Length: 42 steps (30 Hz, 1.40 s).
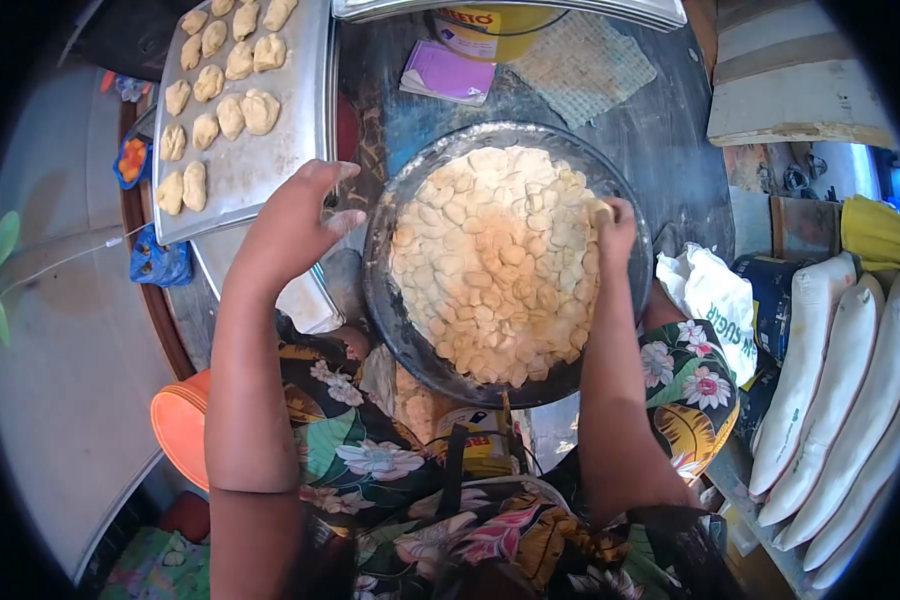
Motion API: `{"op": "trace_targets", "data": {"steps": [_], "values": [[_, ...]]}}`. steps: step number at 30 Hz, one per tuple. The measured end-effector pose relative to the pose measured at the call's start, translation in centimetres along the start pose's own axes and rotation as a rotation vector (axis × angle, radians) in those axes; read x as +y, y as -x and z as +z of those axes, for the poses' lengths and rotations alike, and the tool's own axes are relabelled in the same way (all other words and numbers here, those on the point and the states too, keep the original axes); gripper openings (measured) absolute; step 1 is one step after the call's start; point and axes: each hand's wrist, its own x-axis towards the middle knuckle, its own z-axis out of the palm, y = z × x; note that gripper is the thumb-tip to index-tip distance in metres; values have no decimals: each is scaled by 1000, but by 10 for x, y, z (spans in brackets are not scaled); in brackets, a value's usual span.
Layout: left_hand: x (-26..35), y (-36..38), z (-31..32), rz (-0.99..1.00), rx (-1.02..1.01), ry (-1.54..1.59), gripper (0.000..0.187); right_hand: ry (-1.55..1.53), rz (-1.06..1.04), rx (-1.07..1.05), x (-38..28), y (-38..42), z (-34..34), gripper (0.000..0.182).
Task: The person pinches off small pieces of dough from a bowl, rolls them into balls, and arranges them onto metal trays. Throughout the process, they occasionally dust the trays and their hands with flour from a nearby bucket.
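Observation:
A wide dark round pan holds many small, flat, pale dough pieces, dusted with flour and browner toward the middle. My right hand is over the pan's right side, its fingers pinched on a small pale piece of dough. To the left of the pan, my left hand is raised beside the metal tray's edge, thumb and fingers apart, with flour on the fingertips. Nothing shows in it. On that metal tray lie rows of larger dough lumps.
Behind the pan are a purple booklet, a yellow bucket and a rough cloth. A white sugar sack sits at the right, near several long white filled bags. An orange plastic tub stands at the lower left.

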Motion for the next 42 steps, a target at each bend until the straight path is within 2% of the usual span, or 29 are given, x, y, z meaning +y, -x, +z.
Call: {"op": "trace_targets", "data": {"steps": [1, 3, 5, 7, 8, 10, 12, 14, 15, 17, 18, 20, 21, 23, 24, 25, 27, 28, 29, 31, 32, 33, 35, 36, 37, 39, 40, 41, 42], "values": [[0, -1, 1, 27, 10, -13, 44, -285, 10, 0, -19, 13, 12, 20], [2, -3, 0, 59, 15, -26, 44, -165, 21, -343, -42, 38, 48, 23], [4, -3, 0, 38, 1, -9, 44, 618, -358, -308, -51, 64, 97, 30], [9, 0, -2, 16, -9, 6, 43, 942, -672, -326, -55, 88, 132, 42], [8, 1, -3, -2, -11, 20, 43, 938, -674, -329, -53, 89, 136, 42], [4, 3, -3, 4, -20, 8, 43, 521, -809, -430, -57, 89, 131, 45], [2, 5, -2, 9, -25, 2, 43, 723, -627, -585, -67, 48, 117, 51], [1, 6, -2, 13, -39, 2, 44, 866, -431, -253, -52, 9, 131, 56], [1, 7, -1, 10, -40, 0, 44, 863, -432, -257, -51, -2, 133, 56], [0, 9, -1, 43, -31, 13, 45, 926, -286, -145, -55, -14, 135, 60], [-1, 10, -1, 45, -31, 13, 45, 957, -402, -199, -51, -11, 139, 61], [-3, 11, -2, 44, -40, 0, 45, 871, -508, -451, -55, 25, 142, 60], [-3, 10, -2, 49, -31, 7, 45, 779, -488, -483, -58, 51, 142, 61], [-5, 10, -2, 43, -37, -23, 46, 565, -525, -507, -62, 95, 130, 61], [-6, 10, 0, 50, -30, -18, 46, 541, -642, -399, -45, 112, 133, 59], [-7, 9, 2, 66, -27, -20, 46, 549, -648, -391, -54, 113, 118, 59], [-9, 9, 6, 87, -11, -19, 47, 233, -326, -770, -67, 105, 84, 60], [-10, 9, 7, 96, 13, -14, 47, 136, -399, -560, -56, 101, 87, 61], [-10, 9, 8, 106, 34, -9, 46, 141, -403, -553, -44, 89, 87, 61], [-8, 10, 7, 107, 43, 20, 45, -445, 571, -654, -56, 71, 74, 61], [-9, 11, 6, 101, 46, 45, 45, -680, 629, -582, -63, 72, 65, 43], [-10, 12, 6, 110, 52, 47, 45, -679, 621, -574, -73, 72, 56, 43], [-12, 15, 5, 86, 71, 77, 44, -1047, 898, -487, -94, 74, 39, 34], [-14, 16, 4, 95, 73, 81, 44, -1078, 794, -509, -102, 79, 34, 29], [-18, 17, 2, 88, 88, 87, 43, -1076, 786, -501, -109, 82, 25, 29], [-22, 19, -3, 84, 119, 89, 43, -793, 524, -627, -126, 84, 13, 28], [-25, 21, -7, 45, 136, 90, 42, -795, 506, -634, -127, 79, 12, 28], [-28, 22, -12, 5, 158, 89, 41, -1002, 501, -833, -128, 70, 10, 28], [-29, 25, -18, -30, 250, 70, 36, -1108, 483, -943, -143, 69, 15, 27]]}}
